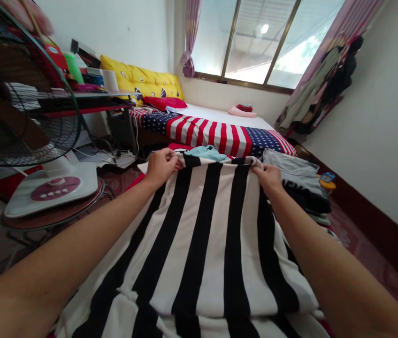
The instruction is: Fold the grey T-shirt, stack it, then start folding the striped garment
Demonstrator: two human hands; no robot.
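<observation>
Striped cloth (202, 234), black and white, fills the lower middle of the frame, spread out from the person's lap toward the bed (220, 129). Both arms reach forward along it: the left hand (162, 165) is closed on the far edge at centre left, and the right hand (268, 177) pinches that same edge at centre right, so the fabric runs fairly flat between them. It looks like the laying-out or folding stage, with the far edge gripped at both corners. A clean next move would call for both hands keeping even tension and travelling together, or the stripes will skew. A teal garment (206, 152) peeks up just beyond the held edge, and a grey pile (295, 171) sits beside the right hand. A fan (19, 94) stands at the upper left.
</observation>
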